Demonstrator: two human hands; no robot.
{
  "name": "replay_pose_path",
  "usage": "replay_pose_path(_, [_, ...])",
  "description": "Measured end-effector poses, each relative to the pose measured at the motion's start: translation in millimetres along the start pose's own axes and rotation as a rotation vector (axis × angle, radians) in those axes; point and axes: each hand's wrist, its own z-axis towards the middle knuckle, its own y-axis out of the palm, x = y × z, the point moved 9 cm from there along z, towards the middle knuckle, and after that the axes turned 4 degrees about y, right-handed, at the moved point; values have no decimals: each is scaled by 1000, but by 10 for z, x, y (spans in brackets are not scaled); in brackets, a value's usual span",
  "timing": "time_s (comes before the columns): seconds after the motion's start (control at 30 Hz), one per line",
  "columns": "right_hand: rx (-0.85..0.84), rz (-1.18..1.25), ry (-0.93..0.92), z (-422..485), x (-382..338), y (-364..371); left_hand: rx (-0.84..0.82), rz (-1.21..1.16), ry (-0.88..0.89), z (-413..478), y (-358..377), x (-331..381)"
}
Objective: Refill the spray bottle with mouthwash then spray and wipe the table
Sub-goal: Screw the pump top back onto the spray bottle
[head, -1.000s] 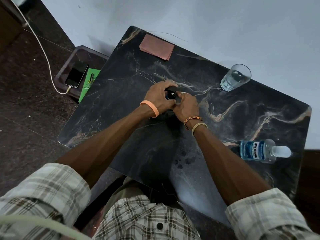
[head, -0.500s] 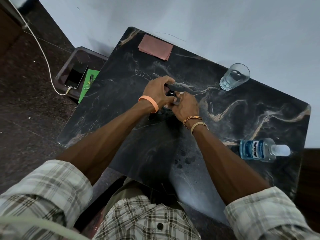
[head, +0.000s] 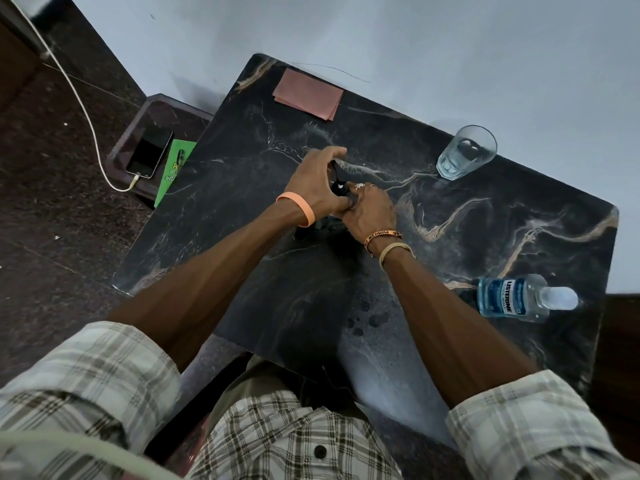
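Worktop (head: 242, 188) is a glossy black marble-look slab with tan and white veins and rounded corners. The spray bottle (head: 338, 187) stands at its middle, small, with a black top and a thin white ring. The body is mostly hidden by my hands, so I can't tell its material. My left hand (head: 317, 188) arches over the top, its fingers (head: 332, 152) curled and gripping the black head, wrist bent, with a smooth orange rubber wristband (head: 301, 207) on it. My right hand (head: 369, 209) is clenched round the bottle body from the side, knuckles up, touching my left hand. It wears a metal ring (head: 359, 185), an orange-black woven bracelet (head: 382, 235) with lettering too small to read, and a plain tan band (head: 394, 249). Both forearms are stretched out over the worktop, and my plaid sleeves are rolled up. The mouthwash bottle (head: 509, 299) lies on its side near the worktop's right edge. It's clear plastic with blue liquid and a clear cap, and its blue label reads LISTERINE. A clear round glass tumbler (head: 464, 154) with a thick base stands at the worktop's far right edge. A flat folded pink cloth (head: 308, 95) lies at the worktop's far left corner. Dark wet spots (head: 363, 313) show on the worktop's near side. Beside the worktop's left edge is a low dark tray (head: 138, 126) holding a black phone (head: 149, 155) on a white cable (head: 86, 116). Next to the phone is a green card (head: 175, 168) with unreadable print.
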Motion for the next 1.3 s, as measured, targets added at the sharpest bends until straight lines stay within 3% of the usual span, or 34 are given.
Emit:
replay_pose_path(0.1, [-9,-5,18,1,16,10,46,50,-14,5,-42,-12])
replay_pose_path(0.23, [12,-40,4,-9,17,-5,-55,-18,-4,14,47,10])
replay_pose_path(0.37, [-7,-32,6,-9,12,11,31,71,-4,7,-21,10])
replay_pose_path(1.3, [14,-19,19,-12,27,-2,72,94,93,-56,-72,7])
